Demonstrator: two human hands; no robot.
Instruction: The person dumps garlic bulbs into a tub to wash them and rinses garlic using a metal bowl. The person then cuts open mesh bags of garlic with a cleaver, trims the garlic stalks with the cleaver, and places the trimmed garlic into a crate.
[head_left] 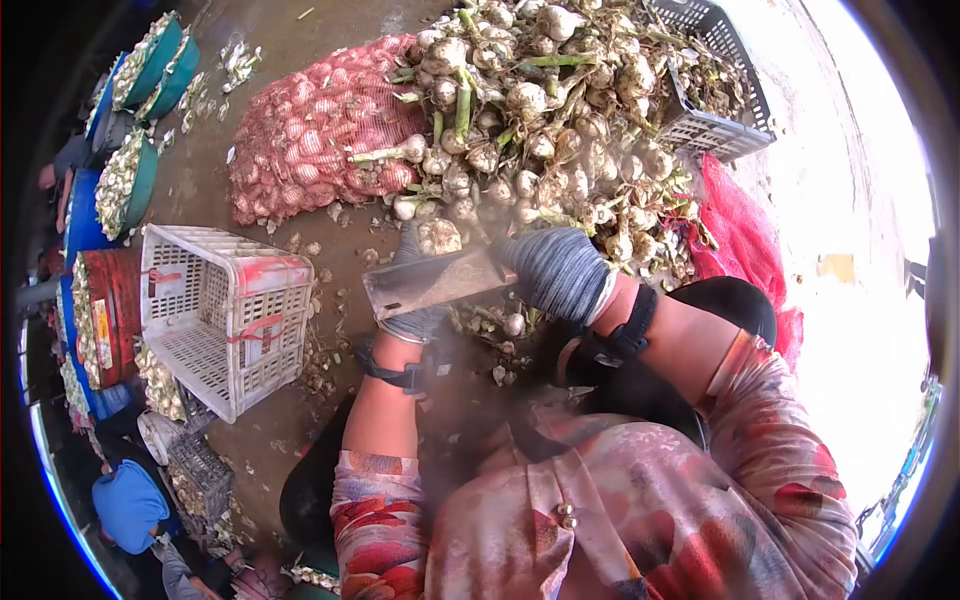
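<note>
Cleaver (pixel 440 285): flat metal blade, dull and smeared. Left glove (pixel 415 325) and right glove (pixel 562 272): knitted cloth, matt, finely ribbed in look. Garlic bulbs (pixel 526 98): papery skins, rough with dirt. Mesh sack (pixel 320 125): netting, apparently plastic. White crate (pixel 262 345): perforated hard plastic, scuffed. Black crate (pixel 720 138): perforated plastic. Shirt (pixel 680 490): thin printed cloth, creased; its buttons (pixel 567 515) look metallic and glossy. Floor (pixel 205 190): hard, soiled.

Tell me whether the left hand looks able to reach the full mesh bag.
Probably yes: the left hand, though seemingly holding a bulb, is close to the bag, with nothing bulky between.
</note>
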